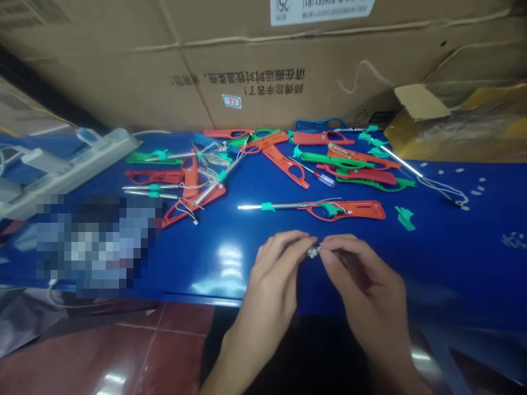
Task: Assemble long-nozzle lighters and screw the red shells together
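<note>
My left hand (274, 269) pinches a small pale part (313, 252) between thumb and fingers, close above the table's front edge. The fingertips of my right hand (366, 280) close on the same part from the other side; its exact kind is too small to tell. Just beyond my hands lies an orange lighter handle shell (373, 210) with a metal tube (288, 206) and a green trigger (331, 208) in it. A loose green trigger piece (405, 218) rests to its right.
Several red, orange and green handle shells (284, 164) and wired metal tubes (209, 192) lie along the back of the blue table (453, 263). Among them is a screwdriver (324, 178). A power strip (74, 170) stands left, and a large cardboard box (144, 77) walls the back.
</note>
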The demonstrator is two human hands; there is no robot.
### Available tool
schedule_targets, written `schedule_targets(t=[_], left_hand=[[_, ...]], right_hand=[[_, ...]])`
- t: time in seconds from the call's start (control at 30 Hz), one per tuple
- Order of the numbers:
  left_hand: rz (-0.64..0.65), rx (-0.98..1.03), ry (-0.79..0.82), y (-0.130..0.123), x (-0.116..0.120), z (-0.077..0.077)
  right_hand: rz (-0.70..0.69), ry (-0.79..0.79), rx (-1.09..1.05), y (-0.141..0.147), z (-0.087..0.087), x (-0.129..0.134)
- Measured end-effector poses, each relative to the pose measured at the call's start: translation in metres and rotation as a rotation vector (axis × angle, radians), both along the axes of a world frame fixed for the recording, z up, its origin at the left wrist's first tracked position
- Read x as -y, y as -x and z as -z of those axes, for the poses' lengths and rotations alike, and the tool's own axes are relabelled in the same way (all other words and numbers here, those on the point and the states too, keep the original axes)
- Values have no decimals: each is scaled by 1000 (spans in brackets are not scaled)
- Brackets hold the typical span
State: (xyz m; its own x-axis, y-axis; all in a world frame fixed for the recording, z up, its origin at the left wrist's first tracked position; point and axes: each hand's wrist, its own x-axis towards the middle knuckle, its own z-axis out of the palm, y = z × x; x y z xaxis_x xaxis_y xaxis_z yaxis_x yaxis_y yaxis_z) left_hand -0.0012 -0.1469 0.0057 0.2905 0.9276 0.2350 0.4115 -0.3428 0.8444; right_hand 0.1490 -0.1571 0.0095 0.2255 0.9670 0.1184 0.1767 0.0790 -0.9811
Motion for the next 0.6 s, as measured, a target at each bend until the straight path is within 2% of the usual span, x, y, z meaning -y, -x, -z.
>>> schedule_targets(t=[0.17, 0.37, 0.6], left_hand=[[-32, 26, -12, -1, -2, -1], [-9, 35, -24, -1, -3, 0], [-22, -5, 1, 2, 0, -3]], right_hand=[[2, -4, 0, 0, 0, 2], [-6, 7, 17, 0, -1, 2], [48, 14, 29, 1, 0, 4]])
